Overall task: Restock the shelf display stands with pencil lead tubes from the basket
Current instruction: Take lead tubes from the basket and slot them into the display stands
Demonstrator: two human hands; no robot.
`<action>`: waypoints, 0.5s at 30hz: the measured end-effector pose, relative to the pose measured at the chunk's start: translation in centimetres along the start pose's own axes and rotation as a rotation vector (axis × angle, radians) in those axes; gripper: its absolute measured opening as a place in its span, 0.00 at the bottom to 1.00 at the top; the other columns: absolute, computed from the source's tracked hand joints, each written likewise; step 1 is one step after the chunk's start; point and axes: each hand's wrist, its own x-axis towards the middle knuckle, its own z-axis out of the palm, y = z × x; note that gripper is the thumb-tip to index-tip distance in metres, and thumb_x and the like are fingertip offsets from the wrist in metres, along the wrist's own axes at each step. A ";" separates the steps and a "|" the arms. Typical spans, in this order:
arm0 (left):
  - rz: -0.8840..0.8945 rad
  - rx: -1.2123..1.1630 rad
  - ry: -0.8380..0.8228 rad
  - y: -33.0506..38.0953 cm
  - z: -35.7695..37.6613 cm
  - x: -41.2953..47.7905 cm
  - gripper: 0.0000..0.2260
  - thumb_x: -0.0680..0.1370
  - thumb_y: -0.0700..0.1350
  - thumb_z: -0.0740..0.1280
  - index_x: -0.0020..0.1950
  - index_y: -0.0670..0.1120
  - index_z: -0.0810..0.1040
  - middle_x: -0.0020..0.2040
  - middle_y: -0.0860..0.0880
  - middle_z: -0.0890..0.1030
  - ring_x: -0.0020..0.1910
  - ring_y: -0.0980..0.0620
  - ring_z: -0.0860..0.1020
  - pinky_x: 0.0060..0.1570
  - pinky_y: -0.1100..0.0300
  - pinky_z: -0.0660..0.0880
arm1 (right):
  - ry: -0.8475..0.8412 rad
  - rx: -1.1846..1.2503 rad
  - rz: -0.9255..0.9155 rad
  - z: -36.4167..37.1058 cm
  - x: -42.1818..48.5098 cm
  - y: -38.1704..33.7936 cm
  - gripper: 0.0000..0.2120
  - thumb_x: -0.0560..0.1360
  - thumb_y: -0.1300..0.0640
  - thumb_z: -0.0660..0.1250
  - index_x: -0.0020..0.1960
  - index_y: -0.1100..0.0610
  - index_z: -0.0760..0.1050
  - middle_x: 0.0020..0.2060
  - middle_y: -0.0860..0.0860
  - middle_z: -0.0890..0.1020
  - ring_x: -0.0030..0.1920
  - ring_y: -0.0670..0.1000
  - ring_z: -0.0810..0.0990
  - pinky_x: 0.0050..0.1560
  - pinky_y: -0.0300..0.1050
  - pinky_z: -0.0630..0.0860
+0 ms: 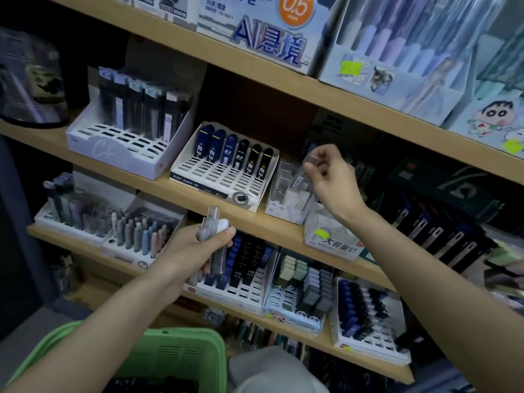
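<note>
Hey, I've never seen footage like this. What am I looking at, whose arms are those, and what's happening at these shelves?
There is no machine here. A person wears one camera on the head, looking forward and down, so the two arms are their own and each grip is a bare hand. The left hand holds a bundle of clear tubes of pencil lead. The right hand pinches a single clear tube over a white display stand on a wooden shelf. Beside it, a second stand carries dark blue and black tubes, with many slots free. At the bottom is the green basket that holds the stock.
</note>
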 end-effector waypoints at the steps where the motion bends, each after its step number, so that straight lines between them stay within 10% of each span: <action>1: -0.003 0.007 0.000 0.1 0.1 0.0 0.12 0.74 0.52 0.69 0.39 0.44 0.80 0.28 0.53 0.76 0.29 0.52 0.71 0.25 0.66 0.68 | -0.004 -0.016 -0.004 0.1 0.2 0.1 0.05 0.79 0.59 0.63 0.53 0.55 0.68 0.40 0.49 0.77 0.39 0.49 0.78 0.43 0.44 0.74; 15: -0.032 0.075 0.006 -0.2 0.6 0.6 0.14 0.73 0.55 0.69 0.40 0.44 0.81 0.37 0.47 0.79 0.33 0.49 0.72 0.31 0.61 0.69 | -0.278 -0.199 0.134 0.4 3.7 0.7 0.08 0.80 0.57 0.62 0.56 0.61 0.72 0.48 0.51 0.73 0.50 0.50 0.73 0.51 0.44 0.70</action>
